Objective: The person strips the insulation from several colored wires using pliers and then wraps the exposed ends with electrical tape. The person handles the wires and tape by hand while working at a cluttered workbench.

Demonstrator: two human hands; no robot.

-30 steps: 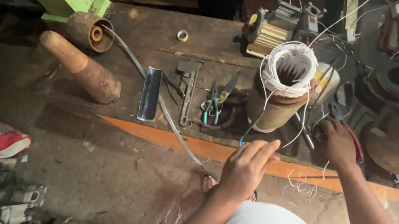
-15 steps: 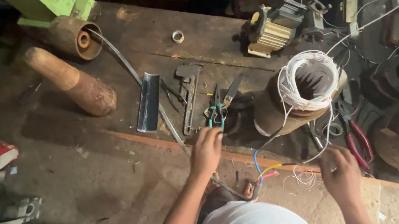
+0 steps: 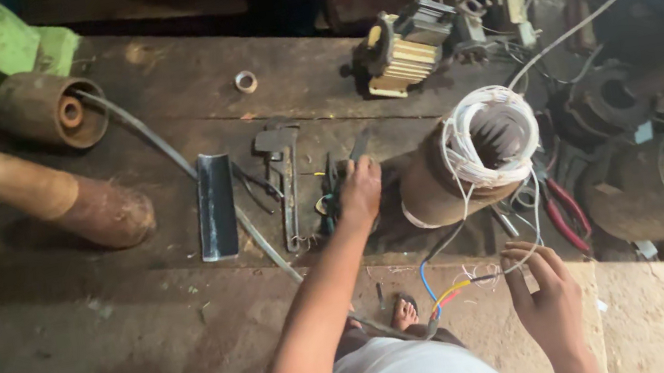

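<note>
Nearest me, my right hand (image 3: 549, 303) sits low with the fingers half curled. The thin white leads (image 3: 491, 275) cross its fingertips beside the coloured wires (image 3: 447, 291), but I cannot tell whether its grip pinches them. Farther out, my left hand (image 3: 362, 192) is stretched across the table (image 3: 153, 81) with the arm nearly straight, its grip folded over the teal-handled pliers (image 3: 328, 203). I judge this as fetching a tool for the leads. The next move calls for lifting the pliers clear of the wrench (image 3: 285, 176). The stator (image 3: 479, 154) lies just beyond, its white winding facing up.
</note>
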